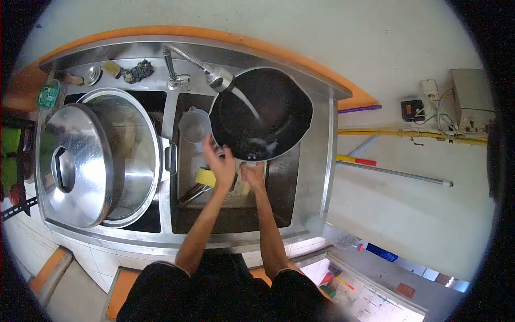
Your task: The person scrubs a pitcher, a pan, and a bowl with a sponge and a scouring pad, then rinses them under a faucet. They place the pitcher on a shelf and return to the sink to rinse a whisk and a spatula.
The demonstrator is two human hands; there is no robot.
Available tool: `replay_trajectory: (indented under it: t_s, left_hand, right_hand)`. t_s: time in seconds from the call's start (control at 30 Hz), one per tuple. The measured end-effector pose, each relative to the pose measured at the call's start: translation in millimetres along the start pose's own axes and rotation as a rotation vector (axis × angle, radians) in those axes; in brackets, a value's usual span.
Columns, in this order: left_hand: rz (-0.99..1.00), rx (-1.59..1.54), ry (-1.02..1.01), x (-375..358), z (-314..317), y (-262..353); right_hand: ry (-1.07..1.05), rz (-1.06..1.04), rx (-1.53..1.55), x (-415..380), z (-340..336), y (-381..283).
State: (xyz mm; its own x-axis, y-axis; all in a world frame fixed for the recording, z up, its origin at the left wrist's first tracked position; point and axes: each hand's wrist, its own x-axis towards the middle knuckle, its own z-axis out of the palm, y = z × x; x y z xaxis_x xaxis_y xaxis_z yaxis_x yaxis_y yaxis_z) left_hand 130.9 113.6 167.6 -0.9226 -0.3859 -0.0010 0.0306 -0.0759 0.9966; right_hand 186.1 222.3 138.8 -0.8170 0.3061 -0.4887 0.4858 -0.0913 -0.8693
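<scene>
A dark wok (268,107) rests tilted over the right sink basin, and water runs into it from a spray tap (219,80). My right hand (252,175) is wrapped around the wok's handle at its near edge. Just left of it, my left hand (220,167) is raised with its fingers apart, near the wok's rim, holding nothing I can see. A clear plastic jug (195,126) stands beyond that hand, left of the wok. Below in the basin lie a yellow piece (205,177) and some dark-handled utensils (194,194), partly hidden by my left hand.
A large steel pot (155,198) fills the left basin, its lid (80,166) leaning over it. A scouring pad (138,71) and a yellow brush (112,68) lie on the back ledge. Poles with a red grip (366,161) lean at right.
</scene>
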Motion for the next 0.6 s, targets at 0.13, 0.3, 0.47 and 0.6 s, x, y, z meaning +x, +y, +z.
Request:
replay_trajectory:
  t_s: [0.13, 0.3, 0.47, 0.6]
  left_hand:
    - [0.34, 0.383, -0.29, -17, -17, 44]
    - [0.426, 0.869, -1.094, -19, 17, 34]
    - [0.127, 0.873, -1.626, -30, 42, -2]
    - [0.138, 1.127, -1.931, -12, 44, 3]
  right_hand:
    - [0.009, -0.083, 0.116, -17, 2, 11]
    - [-0.178, 0.191, 0.155, -47, -24, 7]
    - [-0.237, 0.447, 0.181, -91, -34, -34]
    - [-0.419, 0.562, 0.283, -104, -39, -38]
